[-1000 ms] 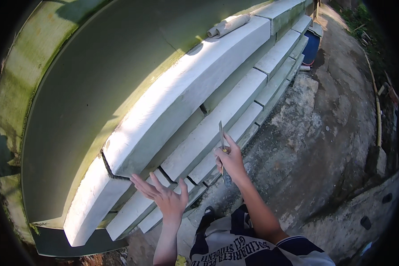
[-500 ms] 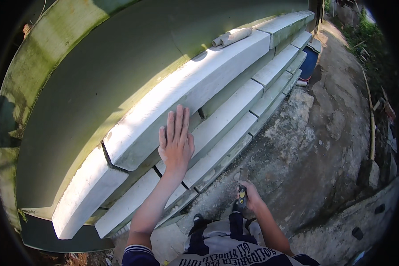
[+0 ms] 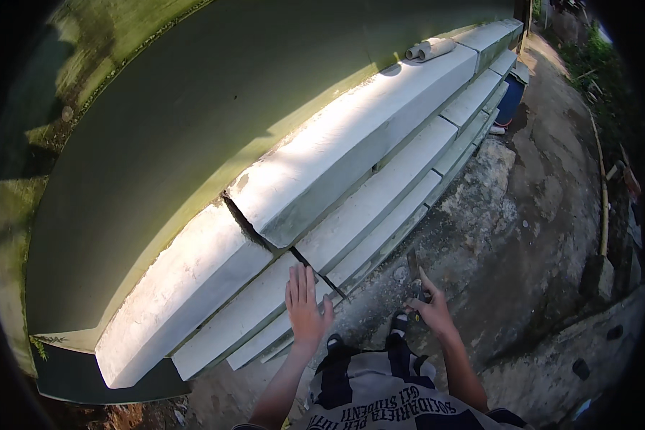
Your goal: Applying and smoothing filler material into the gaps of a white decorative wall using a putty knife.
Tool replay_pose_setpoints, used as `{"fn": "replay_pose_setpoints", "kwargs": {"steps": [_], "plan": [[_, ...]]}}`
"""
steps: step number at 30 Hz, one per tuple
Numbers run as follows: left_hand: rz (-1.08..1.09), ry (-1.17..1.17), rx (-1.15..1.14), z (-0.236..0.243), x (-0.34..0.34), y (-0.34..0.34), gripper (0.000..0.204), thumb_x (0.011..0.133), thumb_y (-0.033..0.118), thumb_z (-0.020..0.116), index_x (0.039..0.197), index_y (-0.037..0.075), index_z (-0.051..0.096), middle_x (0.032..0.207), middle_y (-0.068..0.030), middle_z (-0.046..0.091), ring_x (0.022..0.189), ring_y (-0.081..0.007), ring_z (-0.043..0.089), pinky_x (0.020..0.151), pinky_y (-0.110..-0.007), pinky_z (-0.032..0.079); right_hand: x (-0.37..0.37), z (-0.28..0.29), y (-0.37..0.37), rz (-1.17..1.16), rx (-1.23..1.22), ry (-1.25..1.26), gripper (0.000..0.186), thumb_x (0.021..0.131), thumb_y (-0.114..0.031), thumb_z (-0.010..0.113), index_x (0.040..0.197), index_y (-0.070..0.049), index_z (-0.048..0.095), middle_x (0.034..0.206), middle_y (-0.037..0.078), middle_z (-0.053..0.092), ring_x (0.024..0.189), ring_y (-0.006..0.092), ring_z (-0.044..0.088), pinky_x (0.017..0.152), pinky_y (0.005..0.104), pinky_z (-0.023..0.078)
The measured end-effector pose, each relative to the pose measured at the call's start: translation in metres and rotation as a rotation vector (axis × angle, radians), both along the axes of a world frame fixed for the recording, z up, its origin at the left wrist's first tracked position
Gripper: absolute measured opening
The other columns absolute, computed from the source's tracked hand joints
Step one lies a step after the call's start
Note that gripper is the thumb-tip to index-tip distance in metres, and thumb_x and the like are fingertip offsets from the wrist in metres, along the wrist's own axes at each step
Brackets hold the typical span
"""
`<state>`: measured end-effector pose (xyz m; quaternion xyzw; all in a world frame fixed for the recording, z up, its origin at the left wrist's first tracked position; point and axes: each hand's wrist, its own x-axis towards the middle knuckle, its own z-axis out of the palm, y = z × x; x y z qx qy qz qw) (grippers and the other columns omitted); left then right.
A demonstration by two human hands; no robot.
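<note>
My left hand, fingers straight and close together, is stretched out over the lower pale slabs, near a dark joint between them. Whether its palm touches them I cannot tell. Further right, above the ground, my right hand is closed round a scraper with a black and yellow handle, its flat blade pointing away from me. Long white slabs lie in stepped rows; a wide, rough dark gap separates the big upper slab from the upper slab on the left.
Two short pale rolls or tubes lie on the upper slab against the dark green wall. A blue container stands at the far end. Rough dirt ground runs along the right, with a long pole at its edge.
My left hand has left the upper slab's front face and is now lower, by the lower rows. My right hand has risen slightly with the scraper. The view has shifted leftward along the slabs.
</note>
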<state>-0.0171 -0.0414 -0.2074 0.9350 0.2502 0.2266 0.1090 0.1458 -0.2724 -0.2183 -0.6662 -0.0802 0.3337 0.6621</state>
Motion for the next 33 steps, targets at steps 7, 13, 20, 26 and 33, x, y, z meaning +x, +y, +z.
{"fn": "replay_pose_setpoints", "kwargs": {"steps": [7, 13, 20, 26, 33], "plan": [[-0.066, -0.176, 0.027, 0.022, -0.026, 0.054, 0.058, 0.085, 0.009, 0.061, 0.143, 0.011, 0.052, 0.152, -0.014, 0.048, 0.14, -0.0381, 0.044, 0.11, -0.05, 0.037, -0.064, 0.069, 0.047, -0.162, 0.113, -0.186, 0.05, 0.099, -0.004, 0.062, 0.147, 0.003, 0.047, 0.09, 0.009, 0.067, 0.061, 0.0107, 0.062, 0.053, 0.0221, 0.05], [-0.327, -0.312, -0.02, 0.061, -0.032, 0.046, 0.035, 0.082, 0.002, 0.065, 0.117, 0.008, 0.068, 0.133, -0.0109, 0.063, 0.125, -0.0314, 0.06, 0.096, -0.041, 0.049, -0.067, 0.138, 0.03, -0.091, -0.091, -1.02, 0.059, 0.08, -0.002, 0.078, 0.136, -0.002, 0.061, 0.078, 0.005, 0.062, 0.062, 0.0126, 0.061, 0.063, 0.0279, 0.054], [-0.455, -0.568, 0.208, 0.133, -0.07, 0.034, 0.032, 0.076, 0.001, 0.067, 0.107, 0.009, 0.071, 0.121, -0.0095, 0.07, 0.113, -0.0325, 0.066, 0.088, -0.04, 0.051, -0.083, 0.228, 0.014, -0.12, -0.014, -0.959, 0.039, 0.066, -0.003, 0.09, 0.099, 0.001, 0.07, 0.084, 0.008, 0.066, 0.077, 0.0128, 0.067, 0.072, 0.0252, 0.058], [-0.116, -0.587, 0.506, 0.209, -0.047, 0.045, 0.038, 0.077, 0.006, 0.07, 0.114, 0.012, 0.07, 0.125, -0.0062, 0.068, 0.115, -0.0275, 0.063, 0.095, -0.039, 0.046, -0.072, 0.274, 0.03, -0.07, -0.04, -1.284, 0.041, 0.057, -0.009, 0.097, 0.086, 0.0, 0.068, 0.083, 0.006, 0.066, 0.076, 0.0106, 0.067, 0.067, 0.0233, 0.057], [0.28, -0.363, 0.623, 0.199, -0.035, 0.051, 0.043, 0.084, 0.027, 0.068, 0.126, 0.018, 0.067, 0.126, 0.0031, 0.068, 0.104, -0.0152, 0.063, 0.077, -0.03, 0.037, -0.075, 0.293, 0.061, -0.162, 0.16, -1.127, 0.061, 0.057, -0.006, 0.097, 0.109, 0.0, 0.065, 0.092, 0.007, 0.071, 0.089, 0.0131, 0.072, 0.072, 0.0247, 0.059]]}}
